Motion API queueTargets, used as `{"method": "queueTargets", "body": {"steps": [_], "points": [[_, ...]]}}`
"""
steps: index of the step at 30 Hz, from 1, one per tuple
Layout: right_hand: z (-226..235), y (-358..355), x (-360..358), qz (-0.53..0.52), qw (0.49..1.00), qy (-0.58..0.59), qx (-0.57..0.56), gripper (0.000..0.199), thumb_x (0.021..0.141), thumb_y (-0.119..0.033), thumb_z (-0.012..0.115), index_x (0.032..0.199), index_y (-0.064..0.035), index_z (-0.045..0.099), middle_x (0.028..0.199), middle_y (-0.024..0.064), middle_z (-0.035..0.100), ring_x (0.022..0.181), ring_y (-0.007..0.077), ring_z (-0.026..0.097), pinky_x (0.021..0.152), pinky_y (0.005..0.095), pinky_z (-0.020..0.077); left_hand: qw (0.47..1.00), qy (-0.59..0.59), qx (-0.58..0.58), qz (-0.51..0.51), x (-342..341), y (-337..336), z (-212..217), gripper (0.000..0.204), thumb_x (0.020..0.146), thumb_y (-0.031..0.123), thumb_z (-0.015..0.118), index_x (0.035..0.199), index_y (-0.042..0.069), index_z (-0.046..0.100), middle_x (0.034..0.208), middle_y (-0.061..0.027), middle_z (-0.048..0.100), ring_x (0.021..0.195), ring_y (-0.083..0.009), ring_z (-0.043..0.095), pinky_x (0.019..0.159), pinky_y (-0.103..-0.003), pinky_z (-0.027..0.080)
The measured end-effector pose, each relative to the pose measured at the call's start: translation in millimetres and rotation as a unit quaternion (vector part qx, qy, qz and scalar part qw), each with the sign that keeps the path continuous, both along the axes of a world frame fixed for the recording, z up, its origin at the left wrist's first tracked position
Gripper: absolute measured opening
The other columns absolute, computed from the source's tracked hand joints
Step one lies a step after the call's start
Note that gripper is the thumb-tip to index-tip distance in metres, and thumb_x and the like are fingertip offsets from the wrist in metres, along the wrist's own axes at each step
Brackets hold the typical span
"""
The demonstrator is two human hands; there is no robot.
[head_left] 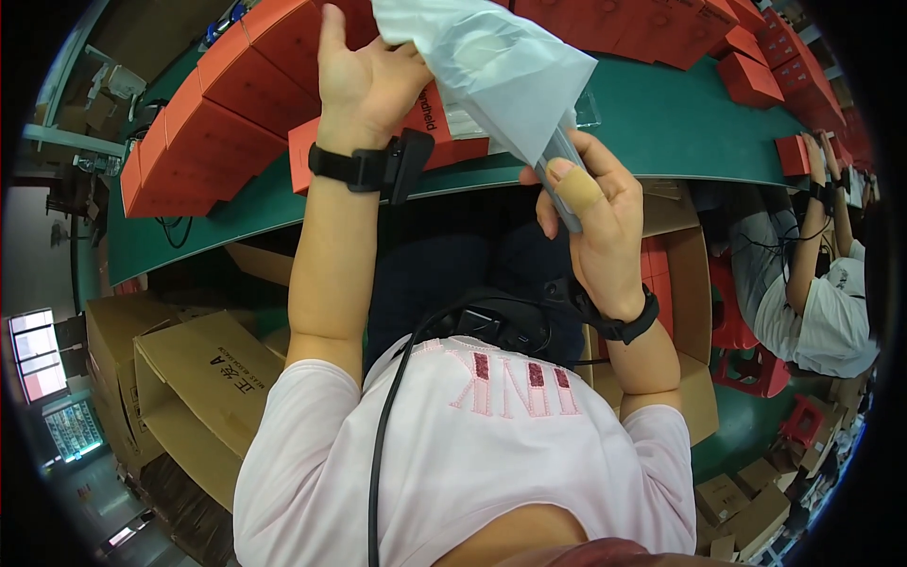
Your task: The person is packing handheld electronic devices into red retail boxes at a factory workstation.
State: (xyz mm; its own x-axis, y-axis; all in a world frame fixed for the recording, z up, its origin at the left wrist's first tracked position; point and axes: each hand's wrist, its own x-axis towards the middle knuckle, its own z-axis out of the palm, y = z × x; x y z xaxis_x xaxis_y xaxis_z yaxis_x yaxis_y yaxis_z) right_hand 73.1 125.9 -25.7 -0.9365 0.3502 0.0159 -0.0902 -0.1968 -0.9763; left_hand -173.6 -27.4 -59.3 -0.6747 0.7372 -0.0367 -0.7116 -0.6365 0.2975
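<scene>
A white translucent bag (505, 71) slants over the table, with a pale round shape showing through it. From its lower corner sticks a slim grey bar-shaped thing (563, 156), whose kind I cannot make out. My right hand (605, 203) grips the grey thing between thumb and fingers; a tan plaster covers part of the thumb. My left hand (364, 80) is palm up at the bag's left edge, its thumb stretched away. Its fingertips touch the bag and are partly hidden by it. Under the bag lies an orange-red box (453, 151) beside a clear plastic piece (588, 109).
Rows of orange-red boxes (203, 142) line the green table (680, 123). An open cardboard carton (203, 378) stands at my left, another carton (694, 283) at my right with red boxes inside. A black cable (383, 444) crosses my shirt. A co-worker (831, 293) sits far right.
</scene>
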Motion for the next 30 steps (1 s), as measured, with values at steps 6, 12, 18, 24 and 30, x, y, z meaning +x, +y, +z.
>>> {"method": "queueTargets", "body": {"steps": [6,12,18,24,30], "points": [[-1.8,-1.4,-10.5,-0.04,0.998,-0.004,0.046,0.043,0.097,-0.027,0.063,0.124,0.0059,0.061,0.092,0.0124,0.071,0.055,0.0085,0.051,0.052,0.0219,0.0387,0.895,0.349,-0.221,0.166,106.3,38.7,29.1,0.066,0.102,0.049,0.057,0.146,0.002,0.041,0.141,-0.0133,0.055,0.126,-0.0245,0.055,0.103,-0.04,0.045],[-4.6,-9.9,-8.8,-0.019,1.0,-0.022,0.006,0.04,0.099,-0.03,0.061,0.12,0.0038,0.063,0.092,0.0124,0.072,0.054,0.0085,0.053,0.051,0.022,0.039,0.938,0.232,-0.18,0.184,95.0,56.3,49.0,0.029,0.102,0.017,0.064,0.126,0.001,0.059,0.106,-0.0067,0.069,0.091,-0.0153,0.068,0.08,-0.03,0.055],[-4.8,-11.0,-10.2,-0.013,1.0,-0.014,0.003,0.042,0.1,-0.032,0.059,0.121,0.0033,0.062,0.092,0.0129,0.072,0.054,0.0087,0.054,0.051,0.0217,0.0399,0.959,0.173,-0.176,0.14,84.6,54.6,53.4,0.03,0.102,0.02,0.063,0.126,0.002,0.058,0.105,-0.0064,0.069,0.093,-0.0159,0.067,0.083,-0.032,0.055],[-3.4,-13.7,-7.6,-0.026,1.0,-0.006,0.014,0.042,0.099,-0.031,0.06,0.123,0.0032,0.061,0.093,0.0131,0.072,0.054,0.0081,0.052,0.051,0.0216,0.0399,0.964,0.169,-0.157,0.13,90.9,53.3,62.6,0.034,0.102,0.022,0.063,0.129,0.002,0.055,0.106,-0.0065,0.068,0.095,-0.0173,0.067,0.084,-0.033,0.055],[-2.5,-12.1,-5.3,-0.026,1.0,-0.002,0.007,0.043,0.098,-0.031,0.061,0.124,0.0031,0.061,0.094,0.0134,0.072,0.054,0.0078,0.052,0.051,0.0214,0.0387,0.958,0.178,-0.176,0.139,92.7,54.0,67.3,0.038,0.102,0.023,0.063,0.131,0.0,0.054,0.107,-0.0076,0.068,0.096,-0.0185,0.067,0.085,-0.034,0.055]]}}
